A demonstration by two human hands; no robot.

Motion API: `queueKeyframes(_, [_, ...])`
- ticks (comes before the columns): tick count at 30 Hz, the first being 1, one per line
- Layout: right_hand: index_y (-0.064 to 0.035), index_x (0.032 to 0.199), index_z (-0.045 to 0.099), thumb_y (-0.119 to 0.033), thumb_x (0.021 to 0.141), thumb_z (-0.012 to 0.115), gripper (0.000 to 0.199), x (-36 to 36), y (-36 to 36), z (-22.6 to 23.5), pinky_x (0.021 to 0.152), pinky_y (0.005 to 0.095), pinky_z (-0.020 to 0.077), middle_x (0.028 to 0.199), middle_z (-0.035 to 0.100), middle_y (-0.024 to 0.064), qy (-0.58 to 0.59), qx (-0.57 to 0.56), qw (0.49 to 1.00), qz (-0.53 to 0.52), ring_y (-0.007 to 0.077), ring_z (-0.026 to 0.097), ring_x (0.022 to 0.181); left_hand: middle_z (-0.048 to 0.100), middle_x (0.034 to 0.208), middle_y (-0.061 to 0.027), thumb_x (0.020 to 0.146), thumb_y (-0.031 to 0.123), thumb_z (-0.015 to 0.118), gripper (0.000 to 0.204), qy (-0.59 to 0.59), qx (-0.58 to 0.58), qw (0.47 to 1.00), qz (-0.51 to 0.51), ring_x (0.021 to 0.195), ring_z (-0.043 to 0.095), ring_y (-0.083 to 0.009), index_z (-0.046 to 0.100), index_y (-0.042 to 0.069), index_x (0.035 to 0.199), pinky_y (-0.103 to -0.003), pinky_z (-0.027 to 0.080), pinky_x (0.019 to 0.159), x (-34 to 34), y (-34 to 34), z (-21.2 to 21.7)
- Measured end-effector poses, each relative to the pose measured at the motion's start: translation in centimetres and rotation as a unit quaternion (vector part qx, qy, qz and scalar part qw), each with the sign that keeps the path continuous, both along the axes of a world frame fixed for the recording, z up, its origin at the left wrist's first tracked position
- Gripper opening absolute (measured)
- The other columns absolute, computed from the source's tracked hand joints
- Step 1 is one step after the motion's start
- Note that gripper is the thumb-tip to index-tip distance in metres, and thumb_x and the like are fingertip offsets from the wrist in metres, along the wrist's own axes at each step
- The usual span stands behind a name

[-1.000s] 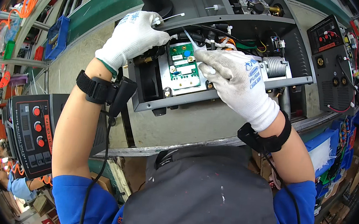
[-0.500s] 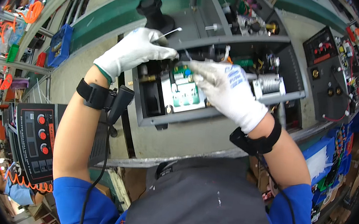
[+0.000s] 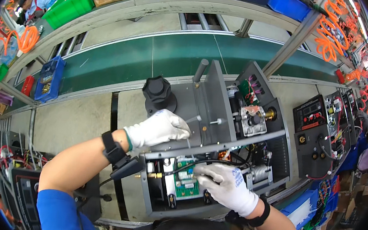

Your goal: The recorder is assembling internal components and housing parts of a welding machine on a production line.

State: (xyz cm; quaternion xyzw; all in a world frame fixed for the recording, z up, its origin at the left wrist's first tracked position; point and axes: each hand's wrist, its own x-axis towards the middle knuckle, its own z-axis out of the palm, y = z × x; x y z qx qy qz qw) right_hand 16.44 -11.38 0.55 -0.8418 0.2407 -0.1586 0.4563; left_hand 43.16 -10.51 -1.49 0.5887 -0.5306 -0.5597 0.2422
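Observation:
My left hand, in a white glove, hovers over the grey panel beside the black knob. Its fingers are closed on a thin white cable tie that pokes out past the fingertips. Inside the opened grey machine housing, my gloved right hand is closed over the green circuit board. Whatever lies between its fingertips is hidden. A black cable runs just above that hand, and a brass fitting sits left of the board. Right of the hand is a metal coil.
Behind the machine runs a green conveyor belt. A blue bin stands at the left, a metal post at the back right. More opened machines stand right, with another person's gloved hand by them.
The view has tipped up, bringing the conveyor and shelf in. My hands have drawn apart: the left is now over the panel with the tie, the right still over the board.

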Motion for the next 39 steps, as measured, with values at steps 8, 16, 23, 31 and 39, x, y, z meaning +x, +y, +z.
queueKeyframes(8, [0.0026,0.108,0.067,-0.012,0.092,0.067,0.022,2.8,-0.6,1.1,0.066,0.0211,0.0509,0.09,0.07,0.0042,0.127,0.334,0.916,-0.182,0.0049,0.06,0.074,0.07,0.092,0.0002,0.098,0.018,0.061,0.032,0.252,0.11,0.943,-0.187,0.059,0.041,0.0004,0.066,0.001,0.124,-0.017,0.034,0.048,3.5,-2.6,-0.8])
queueKeyframes(16, [0.0106,0.117,0.06,-0.008,0.097,0.062,0.027,4.1,-0.2,1.9,0.074,0.0257,0.0488,0.09,0.065,0.0097,0.087,0.555,0.773,-0.296,0.0128,0.059,0.079,0.051,0.075,0.0065,0.098,0.025,0.062,0.022,0.35,0.143,0.899,-0.223,0.062,0.041,-0.0012,0.064,0.003,0.1,-0.02,0.034,0.053,2.7,-3.2,-5.4])
queueKeyframes(23, [0.012,0.107,0.063,0.001,0.092,0.059,0.019,4.8,-0.1,1.2,0.072,0.0308,0.0536,0.092,0.068,0.0173,0.11,0.53,0.769,-0.339,0.0206,0.066,0.078,0.051,0.076,0.006,0.098,0.029,0.063,0.025,0.354,0.147,0.891,-0.245,0.067,0.041,-0.0022,0.06,0.004,0.095,-0.022,0.036,0.055,2.5,-4.1,-8.6])
queueKeyframes(31, [0.0117,0.106,0.064,0.003,0.092,0.058,0.018,4.4,-0.1,1.0,0.07,0.0315,0.0535,0.09,0.068,0.018,0.091,0.54,0.77,-0.328,0.0213,0.065,0.076,0.049,0.07,0.0065,0.098,0.03,0.064,0.027,0.3,0.075,0.901,-0.304,0.063,0.041,-0.0025,0.062,0.004,0.092,-0.023,0.036,0.053,2.5,-5.2,-7.2])
queueKeyframes(39, [0.0111,0.108,0.063,0.002,0.092,0.058,0.019,4.8,-0.1,1.2,0.071,0.0315,0.052,0.091,0.067,0.0172,0.094,0.54,0.766,-0.334,0.0207,0.064,0.077,0.048,0.068,0.0084,0.098,0.03,0.064,0.026,0.3,0.062,0.898,-0.317,0.059,0.04,-0.0004,0.062,0.005,0.09,-0.021,0.034,0.049,2.4,-5.5,-7.8])
